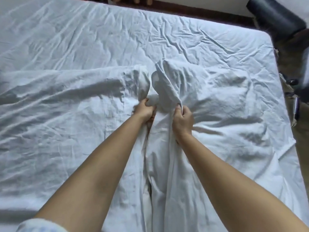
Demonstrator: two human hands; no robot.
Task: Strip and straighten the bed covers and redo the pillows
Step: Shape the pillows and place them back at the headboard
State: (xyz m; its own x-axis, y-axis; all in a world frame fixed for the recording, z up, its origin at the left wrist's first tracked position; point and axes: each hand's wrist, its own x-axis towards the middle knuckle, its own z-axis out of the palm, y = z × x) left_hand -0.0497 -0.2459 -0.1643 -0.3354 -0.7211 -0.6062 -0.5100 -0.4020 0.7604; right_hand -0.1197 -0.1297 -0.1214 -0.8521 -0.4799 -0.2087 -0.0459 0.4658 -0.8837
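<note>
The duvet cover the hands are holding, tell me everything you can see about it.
The duvet cover is white, thin, creased cloth, lying rumpled over the near half of the bed. A long slit runs down its middle toward the camera. The left hand grips one edge of it, the right hand the other, and both bunched edges stand up in peaks above the hands. What lies inside cannot be told.

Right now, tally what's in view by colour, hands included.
White: 2, the bunched duvet cover and the wrinkled bed sheet under it.
Black: 1, the padded cylinder past the bed's far right corner.
Bare hands: 2, the left hand and right hand, each gripping a fold of the cover.
Total: 5
</note>
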